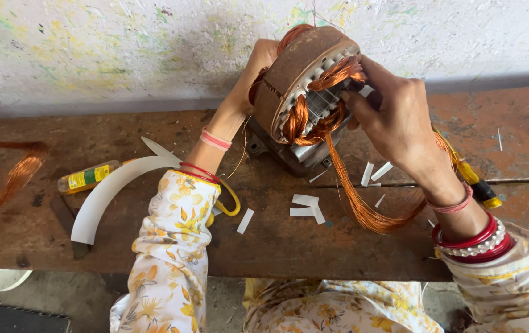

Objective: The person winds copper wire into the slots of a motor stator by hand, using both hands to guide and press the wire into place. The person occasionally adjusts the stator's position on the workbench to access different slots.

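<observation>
Above the rusty table point(276, 246), my left hand point(258, 65) clasps the stator's point(301, 77) far rim, tilting its bore toward me, while my right hand point(394, 117) pinches copper winding point(338, 74) at the near face, strands trailing tableward.

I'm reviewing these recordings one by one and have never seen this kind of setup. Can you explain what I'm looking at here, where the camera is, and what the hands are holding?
There is no machine here: a person works with bare hands, and the single picture comes from a camera worn on their head, looking down. The left hand grips the back of a round, rusty motor stator, holding it tilted up on a worn wooden bench. The right hand has its fingers at the copper wire coils wound into the stator's slots. A loose bundle of copper wire trails down from it across the bench. Also lying there: small white paper strips, a long curved white strip, a small yellow-labelled bottle, and more copper wire at far left.
</observation>
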